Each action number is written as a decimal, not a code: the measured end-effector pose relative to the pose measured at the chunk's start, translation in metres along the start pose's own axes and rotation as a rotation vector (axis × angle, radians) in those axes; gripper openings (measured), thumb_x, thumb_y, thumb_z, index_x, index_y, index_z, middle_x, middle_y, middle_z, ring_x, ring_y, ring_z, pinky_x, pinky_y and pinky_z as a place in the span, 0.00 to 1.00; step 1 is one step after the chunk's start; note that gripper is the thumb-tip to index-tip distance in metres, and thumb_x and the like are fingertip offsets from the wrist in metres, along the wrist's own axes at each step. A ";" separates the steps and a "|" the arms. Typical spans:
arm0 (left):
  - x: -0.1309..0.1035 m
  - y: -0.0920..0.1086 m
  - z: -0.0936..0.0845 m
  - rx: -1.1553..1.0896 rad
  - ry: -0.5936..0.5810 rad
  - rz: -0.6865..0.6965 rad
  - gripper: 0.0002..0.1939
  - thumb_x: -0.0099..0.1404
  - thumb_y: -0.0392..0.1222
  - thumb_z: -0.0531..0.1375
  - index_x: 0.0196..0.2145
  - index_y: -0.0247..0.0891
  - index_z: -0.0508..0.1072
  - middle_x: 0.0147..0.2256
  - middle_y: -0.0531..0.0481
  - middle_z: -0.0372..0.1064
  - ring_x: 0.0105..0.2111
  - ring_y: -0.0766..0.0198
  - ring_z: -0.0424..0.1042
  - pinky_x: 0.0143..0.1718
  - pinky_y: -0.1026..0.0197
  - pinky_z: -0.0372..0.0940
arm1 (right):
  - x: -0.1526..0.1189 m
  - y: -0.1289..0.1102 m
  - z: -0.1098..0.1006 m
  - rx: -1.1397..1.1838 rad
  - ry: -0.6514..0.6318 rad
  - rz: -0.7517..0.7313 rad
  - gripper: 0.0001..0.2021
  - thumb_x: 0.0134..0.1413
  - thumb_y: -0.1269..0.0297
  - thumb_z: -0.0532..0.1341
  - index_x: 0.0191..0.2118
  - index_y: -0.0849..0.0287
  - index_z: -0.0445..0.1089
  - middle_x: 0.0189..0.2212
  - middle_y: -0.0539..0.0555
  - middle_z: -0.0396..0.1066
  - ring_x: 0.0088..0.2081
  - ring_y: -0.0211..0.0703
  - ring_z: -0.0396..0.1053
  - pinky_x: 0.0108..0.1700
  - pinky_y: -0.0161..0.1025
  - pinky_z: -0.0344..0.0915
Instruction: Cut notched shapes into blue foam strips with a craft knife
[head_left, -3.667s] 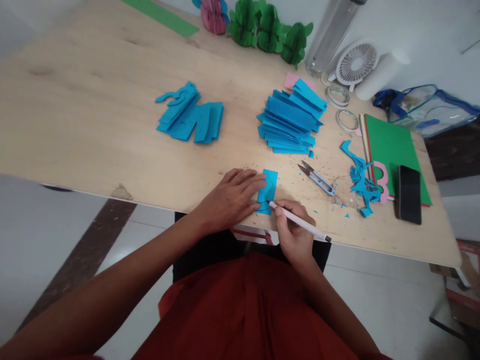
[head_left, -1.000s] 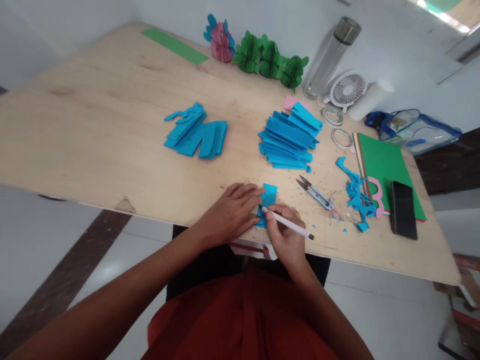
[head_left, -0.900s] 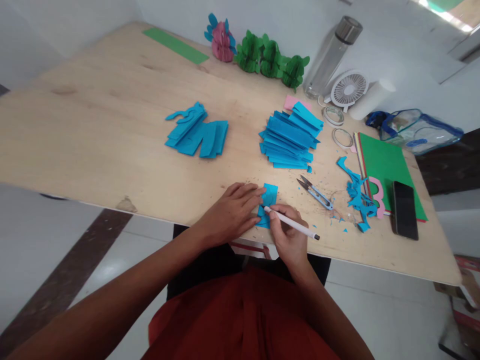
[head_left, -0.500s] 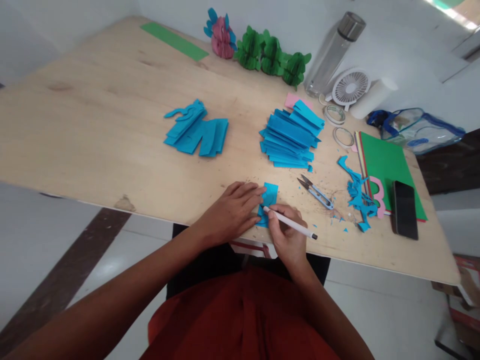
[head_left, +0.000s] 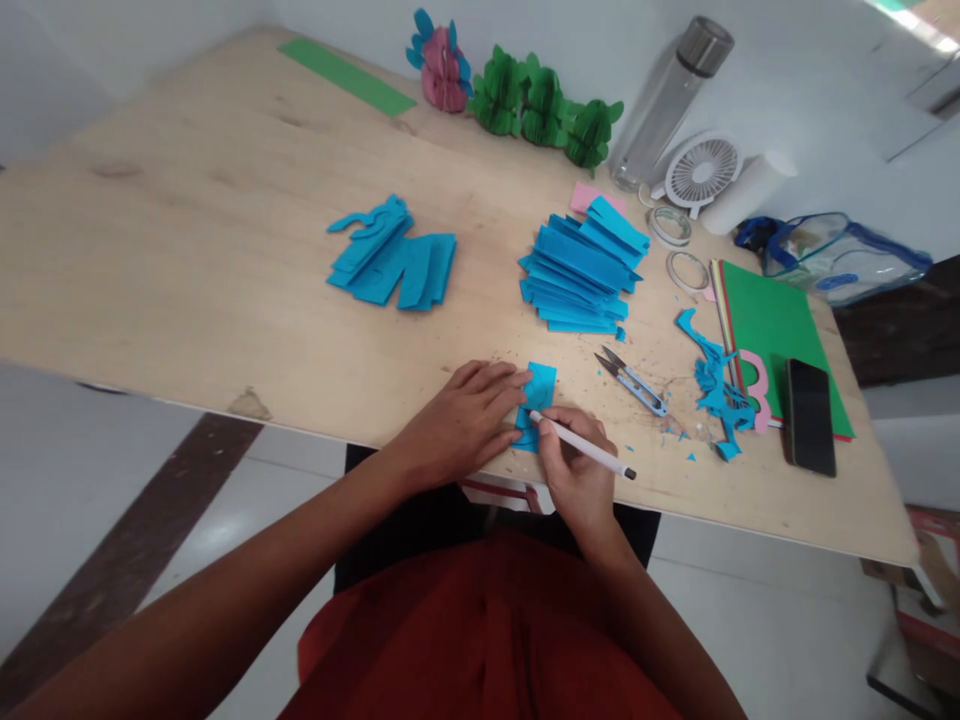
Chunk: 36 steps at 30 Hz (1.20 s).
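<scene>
A small blue paper piece (head_left: 541, 385) lies near the table's front edge, with dark drawn lines on it. My left hand (head_left: 480, 415) rests flat on its left side, fingers stretched out and a little apart, holding it down. My right hand (head_left: 581, 465) grips a white pen (head_left: 589, 450), whose tip touches the paper's middle. Just to the right lie thread snips (head_left: 634, 382) with blue handles. Beyond my hands are a fanned stack of blue paper strips (head_left: 581, 275) and a smaller group of folded blue pieces (head_left: 390, 260).
Blue paper scraps (head_left: 720, 385), a pink cutout (head_left: 756, 390), a phone (head_left: 810, 418) and green sheets (head_left: 772, 320) lie at right. Along the wall stand green paper crafts (head_left: 541, 108), a pink-and-blue one (head_left: 444, 75), a bottle (head_left: 667, 110) and a small fan (head_left: 703, 172). Tape rolls (head_left: 686, 270) lie nearby.
Almost nothing differs. The pen tip has shifted very slightly on the blue paper; my left hand stays in place.
</scene>
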<state>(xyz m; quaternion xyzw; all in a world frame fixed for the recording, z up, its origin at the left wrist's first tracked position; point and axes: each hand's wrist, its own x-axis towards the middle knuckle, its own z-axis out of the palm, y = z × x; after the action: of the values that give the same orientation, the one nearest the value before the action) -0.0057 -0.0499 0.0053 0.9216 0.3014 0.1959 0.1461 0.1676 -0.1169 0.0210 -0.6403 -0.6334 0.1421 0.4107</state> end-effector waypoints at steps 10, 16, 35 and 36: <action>0.001 0.000 -0.001 0.004 -0.013 0.004 0.18 0.69 0.41 0.55 0.54 0.33 0.67 0.60 0.36 0.64 0.62 0.46 0.59 0.62 0.42 0.55 | -0.003 0.000 -0.002 -0.010 0.011 0.032 0.07 0.62 0.62 0.57 0.36 0.54 0.73 0.32 0.53 0.79 0.36 0.46 0.75 0.43 0.47 0.67; 0.001 0.000 -0.001 0.015 -0.010 0.016 0.17 0.70 0.41 0.54 0.53 0.31 0.68 0.60 0.35 0.64 0.61 0.46 0.59 0.62 0.41 0.55 | -0.005 0.001 -0.004 -0.028 0.015 0.016 0.07 0.62 0.63 0.57 0.36 0.55 0.72 0.32 0.53 0.78 0.35 0.46 0.75 0.43 0.46 0.66; 0.002 0.001 -0.001 0.003 -0.024 -0.003 0.17 0.70 0.43 0.53 0.53 0.34 0.67 0.60 0.37 0.65 0.61 0.47 0.59 0.62 0.43 0.54 | -0.007 0.003 -0.005 -0.051 0.049 -0.035 0.08 0.62 0.63 0.57 0.35 0.56 0.72 0.30 0.53 0.78 0.33 0.44 0.75 0.40 0.44 0.67; 0.002 0.001 -0.001 -0.004 -0.026 -0.008 0.17 0.69 0.44 0.53 0.53 0.34 0.67 0.59 0.38 0.65 0.61 0.47 0.59 0.62 0.42 0.54 | -0.007 0.003 -0.005 -0.056 0.049 -0.034 0.08 0.62 0.63 0.57 0.35 0.56 0.72 0.30 0.53 0.78 0.33 0.44 0.74 0.40 0.43 0.67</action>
<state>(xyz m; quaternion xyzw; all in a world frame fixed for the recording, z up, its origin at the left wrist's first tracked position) -0.0046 -0.0495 0.0074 0.9225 0.3028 0.1840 0.1528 0.1723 -0.1250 0.0198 -0.6441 -0.6375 0.1017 0.4104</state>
